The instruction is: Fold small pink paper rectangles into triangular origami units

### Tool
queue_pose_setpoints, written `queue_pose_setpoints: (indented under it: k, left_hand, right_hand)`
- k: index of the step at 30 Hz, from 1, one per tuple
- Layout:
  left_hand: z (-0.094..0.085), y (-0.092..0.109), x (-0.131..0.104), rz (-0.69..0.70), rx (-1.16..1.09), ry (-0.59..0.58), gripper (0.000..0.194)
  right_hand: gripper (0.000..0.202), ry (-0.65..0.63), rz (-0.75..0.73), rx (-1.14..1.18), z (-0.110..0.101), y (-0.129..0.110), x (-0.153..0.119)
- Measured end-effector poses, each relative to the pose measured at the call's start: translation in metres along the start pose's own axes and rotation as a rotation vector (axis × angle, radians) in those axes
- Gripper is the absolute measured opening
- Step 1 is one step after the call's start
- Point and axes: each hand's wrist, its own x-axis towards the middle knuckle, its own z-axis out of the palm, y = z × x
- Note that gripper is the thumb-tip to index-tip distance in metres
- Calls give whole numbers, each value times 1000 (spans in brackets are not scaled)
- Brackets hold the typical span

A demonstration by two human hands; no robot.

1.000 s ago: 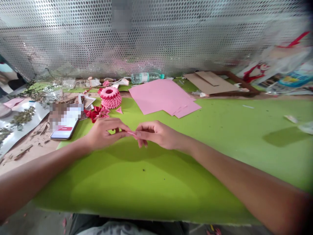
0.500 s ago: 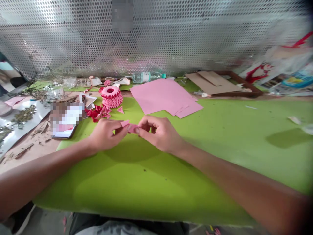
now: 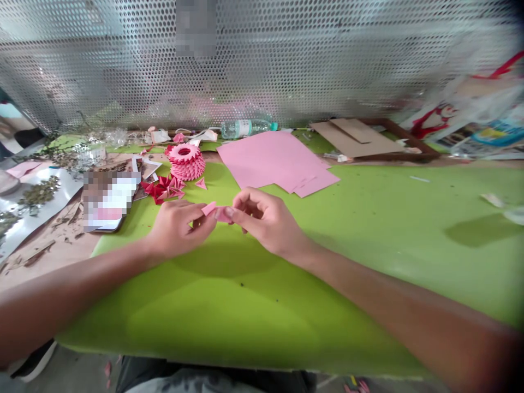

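Left hand (image 3: 176,226) and right hand (image 3: 266,221) pinching small pink paper piece (image 3: 216,212) | mid-bench (image 3: 368,245) | best creased with edges aligned, pinch firm.

One head-worn camera looks forward and down, close over the green mat (image 3: 368,245).

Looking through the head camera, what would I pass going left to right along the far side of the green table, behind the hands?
Phone → pile of red folded pieces → pink paper ring model → plastic bottle → pink paper sheets → cardboard pieces.
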Motion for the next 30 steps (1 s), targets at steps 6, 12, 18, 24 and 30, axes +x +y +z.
queue_pose_setpoints:
  k: [6, 12, 18, 24, 30]
  left_hand:
    - [0, 1, 2, 38, 48, 11, 47]
    - [-2, 2, 3, 50, 61, -12, 53]
    - [-3, 0, 3, 56, 61, 74, 48]
    - [-5, 1, 4, 65, 34, 105, 41]
    - [-4, 2, 4, 106, 30, 109, 41]
  right_hand:
    - [32, -35, 44, 46, 1, 2, 1]
    - [29, 23, -111, -186, 4, 0, -2]
    - [27, -91, -95, 74, -1, 2, -1]
    - [25, -257, 57, 333, -3, 8, 6]
    - [23, -237, 43, 305, -2, 10, 4]
